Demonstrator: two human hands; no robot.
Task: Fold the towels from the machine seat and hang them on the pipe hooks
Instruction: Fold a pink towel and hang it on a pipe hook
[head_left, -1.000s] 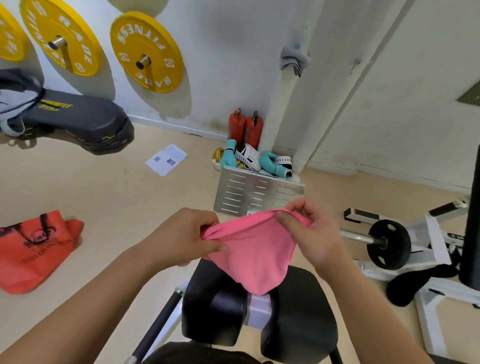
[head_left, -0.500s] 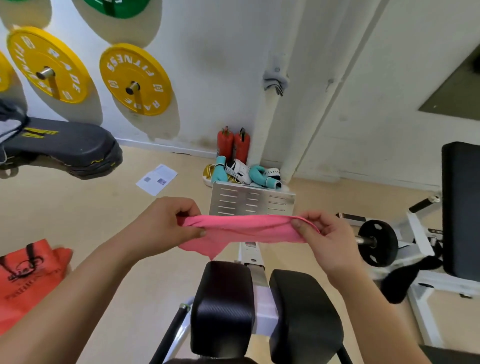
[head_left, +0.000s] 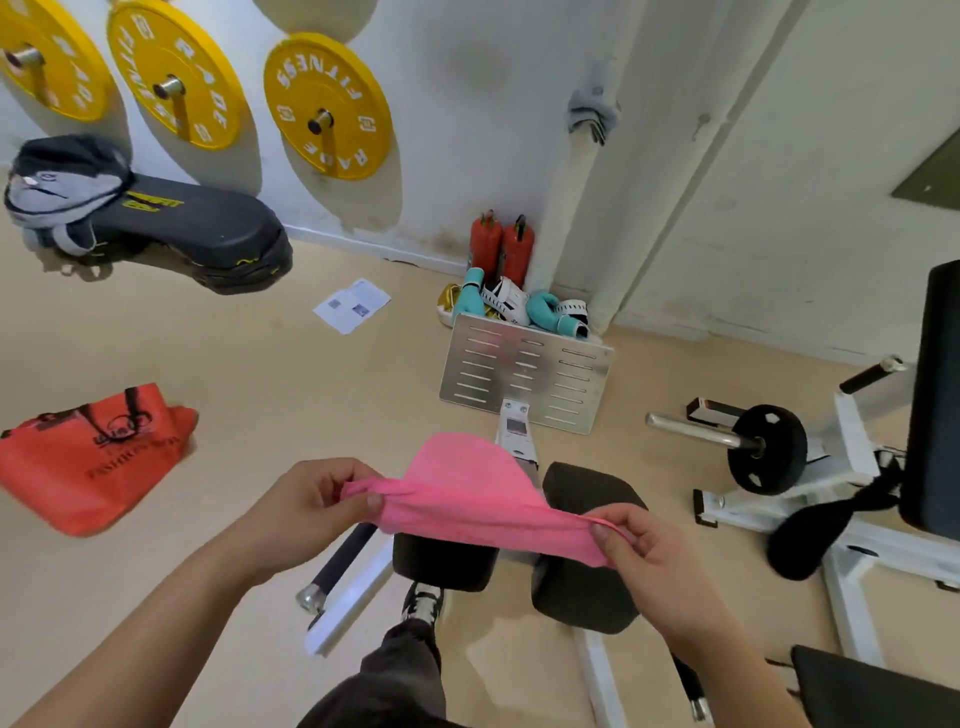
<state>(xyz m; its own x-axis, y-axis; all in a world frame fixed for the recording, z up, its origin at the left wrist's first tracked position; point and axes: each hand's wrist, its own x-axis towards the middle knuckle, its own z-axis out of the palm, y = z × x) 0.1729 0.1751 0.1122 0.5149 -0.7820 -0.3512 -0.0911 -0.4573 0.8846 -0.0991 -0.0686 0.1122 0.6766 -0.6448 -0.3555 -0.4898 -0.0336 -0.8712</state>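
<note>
The left hand and right hand each pinch an end of the pink towel, held in the air over the machine seat. Best to bring the ends together squarely, edges matched.

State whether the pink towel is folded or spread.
Mid-fold: pink towel pinched taut between left hand and right hand, one flap loose.

Bright even indoor light falling from above, plates casting soft shadows down the wall, footplate glinting mildly, wide-angle lens bowing the pipe, bag smearing at left edge.
</note>
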